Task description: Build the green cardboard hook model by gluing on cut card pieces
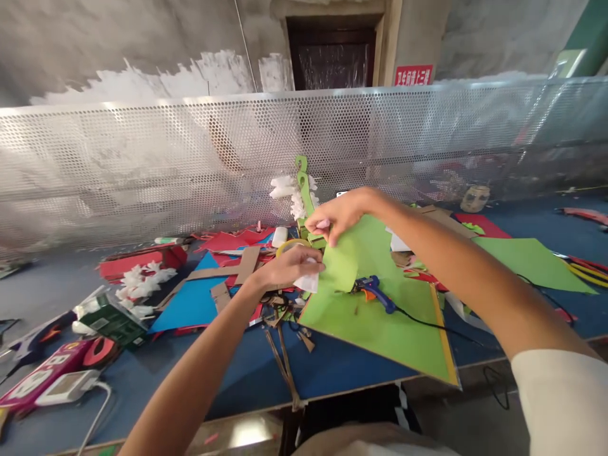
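My right hand [339,215] is closed at the upper edge of a small light-green paper piece [342,263], fingers bent downward. To its left, my left hand [287,266] has its fingers pressed together around a white scrap [308,282], close to the green piece's left edge. Beneath both lies a large green sheet [399,335] with a yellowish edge. A blue glue gun [377,294] with an orange trigger rests on that sheet, its nozzle at the small piece. Behind my hands stands a green curled cutout [303,183] with white ruffled paper on it.
Blue card [190,304], cardboard strips [247,263] and red scraps crowd the left. Beyond them are a green box [111,316], a pink tape roll [101,351] and a white charger [67,387] with cable. Another green sheet [532,259] lies right. A perforated metal screen [190,164] borders the back.
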Available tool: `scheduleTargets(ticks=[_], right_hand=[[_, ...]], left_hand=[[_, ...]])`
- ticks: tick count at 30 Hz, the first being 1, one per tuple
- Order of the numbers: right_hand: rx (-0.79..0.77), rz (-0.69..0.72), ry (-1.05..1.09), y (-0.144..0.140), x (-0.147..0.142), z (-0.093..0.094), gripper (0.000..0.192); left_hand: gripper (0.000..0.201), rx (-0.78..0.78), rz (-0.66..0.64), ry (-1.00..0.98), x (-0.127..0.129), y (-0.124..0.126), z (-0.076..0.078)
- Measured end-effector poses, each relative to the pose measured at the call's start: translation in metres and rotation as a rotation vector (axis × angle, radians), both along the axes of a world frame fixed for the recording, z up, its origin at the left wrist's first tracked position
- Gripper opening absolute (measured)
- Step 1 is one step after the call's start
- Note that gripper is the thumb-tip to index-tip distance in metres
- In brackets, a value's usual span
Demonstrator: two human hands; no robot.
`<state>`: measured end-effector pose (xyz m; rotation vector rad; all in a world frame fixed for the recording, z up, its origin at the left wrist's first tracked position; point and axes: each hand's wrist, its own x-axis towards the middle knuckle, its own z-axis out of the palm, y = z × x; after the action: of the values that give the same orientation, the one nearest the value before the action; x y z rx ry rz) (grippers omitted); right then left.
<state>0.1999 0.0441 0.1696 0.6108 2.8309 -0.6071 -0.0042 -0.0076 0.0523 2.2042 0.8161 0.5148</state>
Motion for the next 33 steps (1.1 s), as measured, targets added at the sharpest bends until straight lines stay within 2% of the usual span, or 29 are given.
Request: scheduleTargets(ticks=[2, 5, 7, 8, 10, 12, 15, 17, 18, 20, 24, 26, 28, 30, 33], right_hand=[[0.191, -0.055, 0.050, -0.007, -0.002, 0.002, 0.033], [0.515, -0.249, 0.339, -0.027, 0.013, -0.003, 0.024], [0.558, -0.364, 0.481, -0.047, 0.033, -0.017, 0.018], [0.526, -0.409, 0.457, -0.058, 0.044, -0.028, 0.019], [0.454, -0.504, 0.245, -0.081, 0.065, -0.060, 0.026], [0.441, -0.614, 0.011, -0.098, 0.080, -0.101, 0.028], [0.456, -0.648, -0.159, -0.110, 0.087, -0.156, 0.029], [0.460, -0.665, -0.194, -0.112, 0.086, -0.178, 0.025], [0.455, -0.661, -0.193, -0.112, 0.085, -0.182, 0.025], [0.454, -0.656, -0.166, -0.114, 0.087, -0.177, 0.028], [0.521, -0.754, -0.032, -0.119, 0.115, -0.136, 0.023], [0.545, -0.823, 0.072, -0.113, 0.137, -0.116, 0.015], [0.552, -0.901, 0.134, -0.097, 0.158, -0.103, 0.010], [0.548, -0.971, 0.139, -0.075, 0.173, -0.102, 0.022], [0.554, -1.031, 0.150, -0.047, 0.180, -0.115, 0.033]], left_hand=[[0.027, 0.023, 0.083, -0.034, -0.008, 0.000, -0.001], [0.027, 0.025, 0.312, -0.181, -0.029, 0.009, -0.008], [0.027, 0.020, 0.455, -0.288, -0.044, 0.017, -0.017], [0.026, 0.013, 0.501, -0.329, -0.051, 0.022, -0.022], [0.026, -0.001, 0.559, -0.387, -0.062, 0.029, -0.032], [0.026, -0.027, 0.570, -0.409, -0.067, 0.033, -0.041], [0.025, -0.066, 0.544, -0.425, -0.065, 0.035, -0.049], [0.026, -0.103, 0.529, -0.447, -0.063, 0.032, -0.049], [0.027, -0.132, 0.526, -0.464, -0.062, 0.030, -0.049], [0.030, -0.220, 0.516, -0.513, -0.064, 0.026, -0.046], [0.037, -0.371, 0.485, -0.622, -0.070, 0.021, -0.042], [0.038, -0.388, 0.466, -0.626, -0.068, 0.020, -0.041], [0.037, -0.368, 0.429, -0.591, -0.059, 0.019, -0.042], [0.034, -0.320, 0.373, -0.515, -0.045, 0.015, -0.044], [0.032, -0.283, 0.285, -0.319, -0.017, 0.010, -0.054]])
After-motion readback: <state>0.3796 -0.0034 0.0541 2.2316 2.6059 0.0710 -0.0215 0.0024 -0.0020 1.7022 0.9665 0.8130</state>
